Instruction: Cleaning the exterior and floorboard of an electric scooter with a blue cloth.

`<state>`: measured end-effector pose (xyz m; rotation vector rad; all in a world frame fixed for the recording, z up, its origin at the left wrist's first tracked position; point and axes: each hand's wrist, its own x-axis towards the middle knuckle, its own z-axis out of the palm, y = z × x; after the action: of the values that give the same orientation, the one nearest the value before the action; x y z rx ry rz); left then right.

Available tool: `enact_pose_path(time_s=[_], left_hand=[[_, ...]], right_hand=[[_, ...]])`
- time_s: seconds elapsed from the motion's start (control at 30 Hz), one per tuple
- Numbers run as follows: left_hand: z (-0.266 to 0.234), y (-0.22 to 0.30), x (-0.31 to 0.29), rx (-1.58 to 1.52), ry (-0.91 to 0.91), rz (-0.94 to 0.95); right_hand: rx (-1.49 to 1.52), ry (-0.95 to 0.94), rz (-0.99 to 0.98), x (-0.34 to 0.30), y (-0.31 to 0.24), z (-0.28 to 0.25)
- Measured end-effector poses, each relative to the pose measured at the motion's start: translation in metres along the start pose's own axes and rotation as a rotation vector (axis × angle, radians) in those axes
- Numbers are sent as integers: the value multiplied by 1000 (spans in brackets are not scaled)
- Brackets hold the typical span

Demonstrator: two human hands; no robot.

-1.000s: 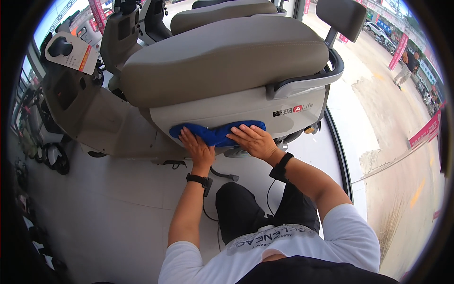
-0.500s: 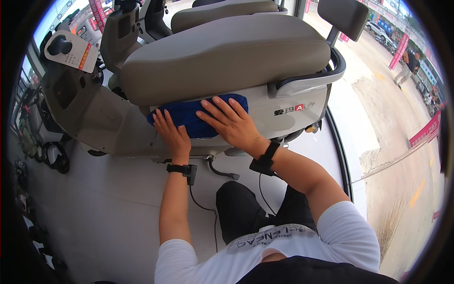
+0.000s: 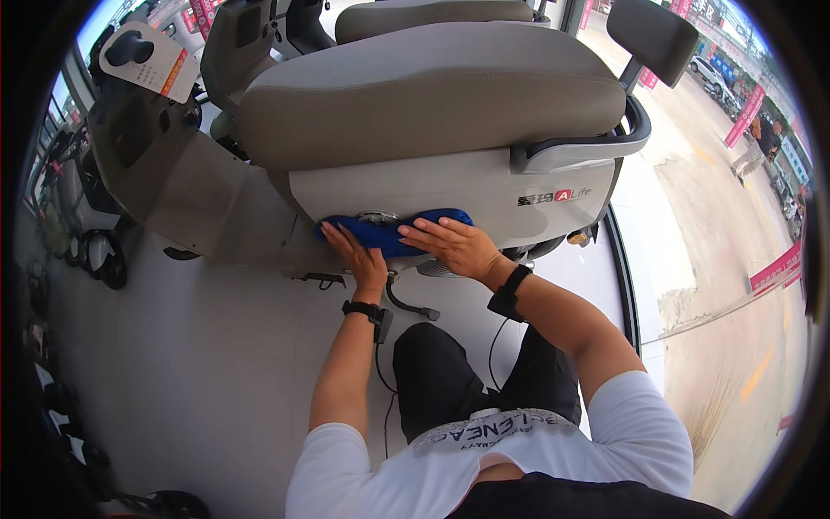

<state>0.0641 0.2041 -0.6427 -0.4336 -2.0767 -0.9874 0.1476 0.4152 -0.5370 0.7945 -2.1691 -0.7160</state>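
A blue cloth (image 3: 385, 240) lies against the lower side panel (image 3: 484, 177) of a light-coloured electric scooter. My left hand (image 3: 359, 259) presses the cloth's left part, with the fingers stretched out flat. On its right part rests my right hand (image 3: 458, 248), fingers extended and slightly apart. Between the hands, a round silver fitting (image 3: 378, 216) shows on the panel just above the cloth's sagging top edge. Above the panel is the scooter's long brown-grey seat (image 3: 432, 95). Both wrists wear black bands.
The kickstand (image 3: 413, 304) juts out below the body near my knees. A card tag (image 3: 149, 62) hangs at the scooter's front. More scooters stand behind and to the left. Past a dark door-frame edge (image 3: 622, 277) at right, a person (image 3: 761, 147) is outside on the pavement.
Both hands have slid the blue cloth down the panel and a little to the right. The round silver fitting now shows above it. The view has shifted slightly.
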Motion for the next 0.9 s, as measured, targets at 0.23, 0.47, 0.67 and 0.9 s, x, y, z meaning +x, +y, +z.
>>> enact_pose_path(time_s=[0.23,0.47,0.67,0.9], left_hand=[[-56,-13,106,5,126,147],[-59,6,111,-22,94,98],[-15,-1,10,-25,-6,-7],[13,-14,-59,45,-227,49]], right_hand=[[239,73,176,95,25,-47],[244,118,269,96,24,-48],[109,83,133,20,-1,-18],[30,-33,1,-55,-10,18]])
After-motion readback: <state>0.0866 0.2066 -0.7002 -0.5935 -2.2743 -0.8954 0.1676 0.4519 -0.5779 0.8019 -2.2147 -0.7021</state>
